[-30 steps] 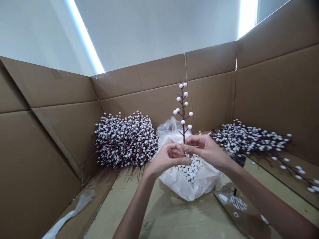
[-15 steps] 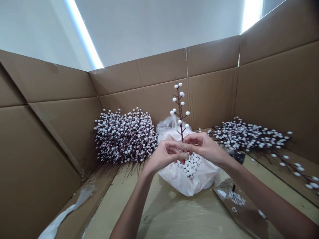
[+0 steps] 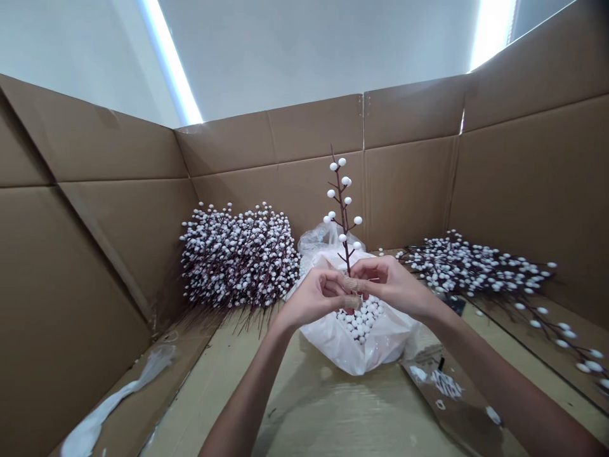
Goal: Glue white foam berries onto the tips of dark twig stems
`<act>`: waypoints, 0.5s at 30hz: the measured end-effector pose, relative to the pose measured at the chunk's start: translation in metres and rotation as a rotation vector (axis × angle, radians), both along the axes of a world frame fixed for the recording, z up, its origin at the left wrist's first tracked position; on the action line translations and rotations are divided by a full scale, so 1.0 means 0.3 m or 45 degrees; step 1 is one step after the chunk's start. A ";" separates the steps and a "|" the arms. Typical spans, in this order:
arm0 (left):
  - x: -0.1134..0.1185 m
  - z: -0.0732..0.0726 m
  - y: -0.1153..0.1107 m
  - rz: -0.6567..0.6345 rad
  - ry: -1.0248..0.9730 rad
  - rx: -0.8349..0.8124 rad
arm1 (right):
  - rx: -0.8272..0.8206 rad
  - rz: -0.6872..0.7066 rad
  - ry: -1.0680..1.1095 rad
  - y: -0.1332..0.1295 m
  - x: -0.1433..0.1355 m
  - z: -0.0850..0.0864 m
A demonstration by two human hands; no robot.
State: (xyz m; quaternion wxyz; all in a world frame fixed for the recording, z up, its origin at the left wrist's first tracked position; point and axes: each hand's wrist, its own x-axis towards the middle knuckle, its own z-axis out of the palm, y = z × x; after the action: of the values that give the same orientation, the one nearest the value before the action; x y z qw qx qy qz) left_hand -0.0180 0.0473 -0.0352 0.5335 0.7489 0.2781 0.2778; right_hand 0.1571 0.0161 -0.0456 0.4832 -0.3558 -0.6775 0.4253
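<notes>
Both forearms are reaching in from the 6 o'clock edge and meeting near the middle of the view, wrists bent slightly inward. The left hand (image 3: pixel 316 297) is curling its fingers toward the palm, with a taped fingertip pressing against the foot of a berry sprig (image 3: pixel 343 212); the right hand (image 3: pixel 392 285) is pinching the same stem from the 3 o'clock side, thumb and forefinger closed narrowly on it, one of them also wrapped in tan tape. The sprig is standing nearly upright above the two hands, pointing to 12 o'clock, its dark twig carrying white beads on short side shoots. Directly under the hands a white plastic bag (image 3: pixel 333 343) is lying open on the cardboard worktop (image 3: pixel 333 412), showing loose white beads (image 3: pixel 359 320); the hands are covering part of the opening and the lowest end of the stem, so where exactly the stem ends is hard to make out. At 10 o'clock a dense bundle of finished sprigs (image 3: pixel 240 257) is leaning against the cardboard wall (image 3: pixel 95 209). At 3 o'clock a flatter pile of sprigs (image 3: pixel 471 266) is spreading along the worktop, its farthest stems being cut off by the frame edge. At 7 o'clock a strip of white plastic (image 3: pixel 109 409) is lying partly out of view.
</notes>
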 end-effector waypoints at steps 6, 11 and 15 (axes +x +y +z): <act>0.009 0.008 -0.013 0.011 -0.012 -0.045 | -0.012 0.037 -0.030 -0.006 0.006 0.003; 0.013 0.009 -0.016 0.008 -0.033 -0.082 | -0.018 0.043 -0.035 -0.005 0.008 0.005; 0.011 0.005 -0.013 -0.001 -0.050 -0.071 | -0.025 0.051 -0.035 -0.008 0.009 0.006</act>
State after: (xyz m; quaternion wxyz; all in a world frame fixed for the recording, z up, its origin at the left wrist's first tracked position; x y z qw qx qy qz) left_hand -0.0147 0.0435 -0.0337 0.5599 0.7281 0.2748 0.2844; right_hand 0.1597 0.0138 -0.0438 0.4617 -0.3528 -0.6868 0.4366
